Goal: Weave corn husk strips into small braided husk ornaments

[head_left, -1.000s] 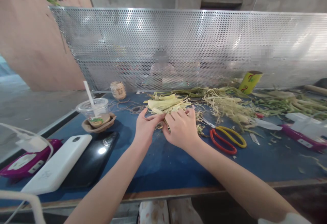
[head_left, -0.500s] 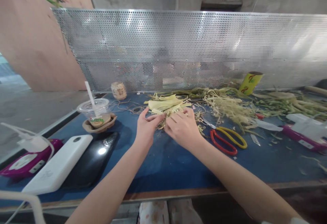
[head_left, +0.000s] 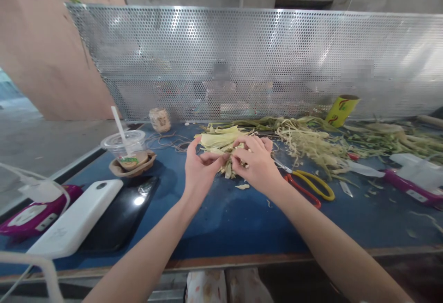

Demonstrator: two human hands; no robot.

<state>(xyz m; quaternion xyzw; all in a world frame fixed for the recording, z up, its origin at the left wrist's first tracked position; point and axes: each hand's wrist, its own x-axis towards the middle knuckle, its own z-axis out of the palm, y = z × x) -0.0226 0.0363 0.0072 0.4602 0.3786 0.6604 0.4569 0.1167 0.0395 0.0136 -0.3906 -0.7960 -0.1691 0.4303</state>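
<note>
- Two hands meet over the table [head_left: 238,229], fingertips almost touching: the left hand [head_left: 200,167] has thumb and forefinger pinched together on a thin bit of the pale strips [head_left: 224,139]; the right hand [head_left: 258,162] curls its fingers beside it, and whether it grips cannot be told.
- One heap of these strips, too many to count, lies under and just beyond the fingers.
- One loose pale scrap [head_left: 242,186] lies just nearer than the heap.
- One pair of scissors [head_left: 296,173], one red handle and one yellow, lies by the right forearm.
- One tangle of greenish fibres [head_left: 311,144] spreads farther right, one yellow tube [head_left: 342,110] behind it.
- Left of the hands: one clear cup [head_left: 124,142] with one straw, one white slab [head_left: 78,215], one black phone [head_left: 119,210].
- Two purple socket blocks, one at the left [head_left: 36,217], one at the right [head_left: 403,185].
</note>
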